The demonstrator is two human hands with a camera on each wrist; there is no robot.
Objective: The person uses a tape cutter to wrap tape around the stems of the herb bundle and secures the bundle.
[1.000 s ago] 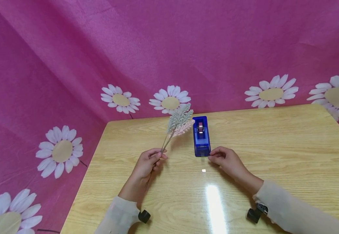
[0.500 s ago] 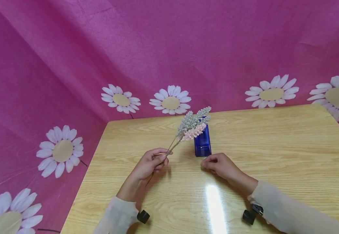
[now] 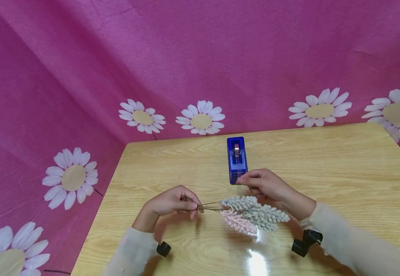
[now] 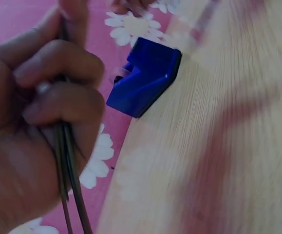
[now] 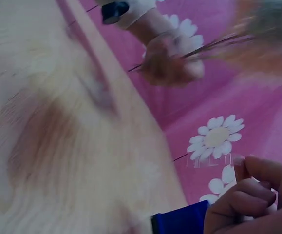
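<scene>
while the left hand (image 3: 172, 202) pinches the thin stems of the flower sprigs (image 3: 251, 214), the bunch lies almost flat just above the desk (image 3: 324, 168), its grey and pink heads pointing to the person's right. the left wrist view shows the fingers curled tightly round those stems, so the bundle seems already gathered. the right hand (image 3: 265, 184) is at the near end of the blue tape dispenser (image 3: 236, 159), and its thumb and forefinger pinch a small clear piece of tape (image 5: 217, 161), as the right wrist view shows. i cannot tell if this piece is already torn from the roll. no tape is visible on the stems, so i judge the binding of the stems is not yet done.
</scene>
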